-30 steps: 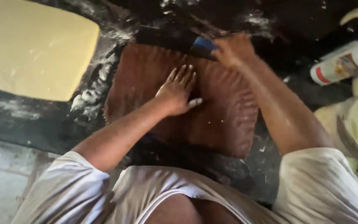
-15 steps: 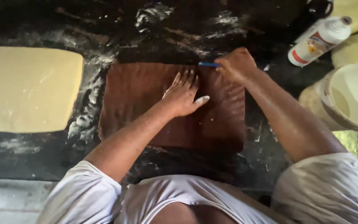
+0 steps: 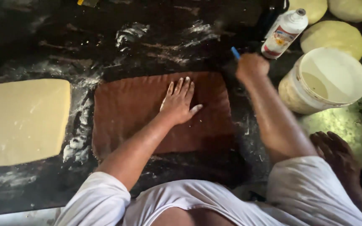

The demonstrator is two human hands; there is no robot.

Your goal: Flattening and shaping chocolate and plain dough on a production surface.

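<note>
- The left hand (image 3: 179, 102) lies flat on the brown sheet (image 3: 147, 113), fingers spread wide and holding nothing; the sheet lies on the dark, floured worktop (image 3: 147, 42), just beside the pale slab (image 3: 19, 121).
- The right hand (image 3: 252, 67) is fisted on a blue tool (image 3: 235, 52), off the sheet's far right corner.
- Risk: if the palm presses unevenly, the soft sheet could stretch, crease or stick to the worktop.
- Risk: the right hand is near the white bottle (image 3: 283, 29) and bucket (image 3: 325, 79); a wide swing could knock the bottle over.
- Only the tool's blue tip shows, so I cannot tell what kind it is.
- The sheet's near edge runs into shadow.
- The slab and the pale rounds (image 3: 334, 37) are cut off by the frame.
- A foot (image 3: 336, 155) at lower right is dim.
</note>
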